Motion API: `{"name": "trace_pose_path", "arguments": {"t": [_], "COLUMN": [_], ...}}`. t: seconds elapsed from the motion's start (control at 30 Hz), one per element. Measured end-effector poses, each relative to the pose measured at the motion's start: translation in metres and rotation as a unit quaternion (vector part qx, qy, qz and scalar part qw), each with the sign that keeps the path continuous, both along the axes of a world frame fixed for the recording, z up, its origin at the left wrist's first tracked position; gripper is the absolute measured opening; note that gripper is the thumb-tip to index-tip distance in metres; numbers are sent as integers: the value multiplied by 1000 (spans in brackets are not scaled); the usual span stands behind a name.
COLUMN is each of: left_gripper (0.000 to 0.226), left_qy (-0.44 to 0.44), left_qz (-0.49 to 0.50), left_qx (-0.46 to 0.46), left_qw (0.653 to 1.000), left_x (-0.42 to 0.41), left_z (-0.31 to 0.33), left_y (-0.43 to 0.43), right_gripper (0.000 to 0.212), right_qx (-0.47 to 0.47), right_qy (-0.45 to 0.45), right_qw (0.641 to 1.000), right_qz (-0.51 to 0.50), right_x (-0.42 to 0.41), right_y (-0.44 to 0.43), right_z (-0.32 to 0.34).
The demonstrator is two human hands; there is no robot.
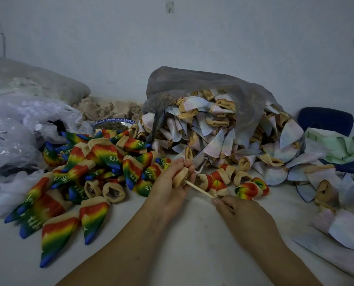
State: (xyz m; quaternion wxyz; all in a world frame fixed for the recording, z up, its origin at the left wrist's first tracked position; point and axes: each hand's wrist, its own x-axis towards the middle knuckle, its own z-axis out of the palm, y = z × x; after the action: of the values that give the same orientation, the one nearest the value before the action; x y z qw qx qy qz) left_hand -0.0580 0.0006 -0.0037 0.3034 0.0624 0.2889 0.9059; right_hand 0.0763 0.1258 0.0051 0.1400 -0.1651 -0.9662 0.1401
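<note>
On the white tabletop (192, 244), just in front of the grey bag (192, 83), the left hand (167, 188) is gripping a beige cuff (180, 176) and the right hand (242, 211) is pinching a stick (198, 188); a pale wall (192, 38) is standing behind the bag.

two bare arms show, each from the forearm to the fingertips; the left hand (167, 188) and the right hand (244, 215) are bare too, uncovered from wrist to knuckle; the forearms are slim and smooth, broadening toward the lower edge of the view; the nails that show on the right thumb and on the left fingers are short and plain; faint creases cross the knuckles
</note>
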Motion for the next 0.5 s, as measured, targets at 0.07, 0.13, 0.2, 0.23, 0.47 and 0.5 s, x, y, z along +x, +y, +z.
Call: {"name": "trace_pose_path", "arguments": {"t": [0.07, 0.13, 0.2, 0.23, 0.47, 0.5], "left_gripper": [13, 17, 22, 25, 34, 31], "left_qy": [20, 31, 35, 35, 61, 64], "left_qz": [-10, -16, -15, -14, 26, 33], "left_qx": [-2, 4, 14, 18, -28, -36], "left_qw": [1000, 999, 999, 999, 997, 997], "left_x": [2, 3, 5, 6, 8, 8], "left_z": [1, 1, 3, 4, 4, 3], "left_y": [1, 3, 3, 3, 6, 6], "right_gripper": [36, 38, 37, 36, 38, 39], "right_qx": [-10, -23, -44, -58, -174, -168], "right_qy": [7, 19, 32, 39, 34, 31], "right_qw": [1000, 1000, 998, 998, 984, 985], "right_qz": [-6, -8, -9, -10, 11, 13], "right_x": [0, -2, -4, -5, -9, -9], "right_y": [-4, -8, -14, -15, -13, -11], "right_z": [-1, -3, -6, -8, -9, -8]}}
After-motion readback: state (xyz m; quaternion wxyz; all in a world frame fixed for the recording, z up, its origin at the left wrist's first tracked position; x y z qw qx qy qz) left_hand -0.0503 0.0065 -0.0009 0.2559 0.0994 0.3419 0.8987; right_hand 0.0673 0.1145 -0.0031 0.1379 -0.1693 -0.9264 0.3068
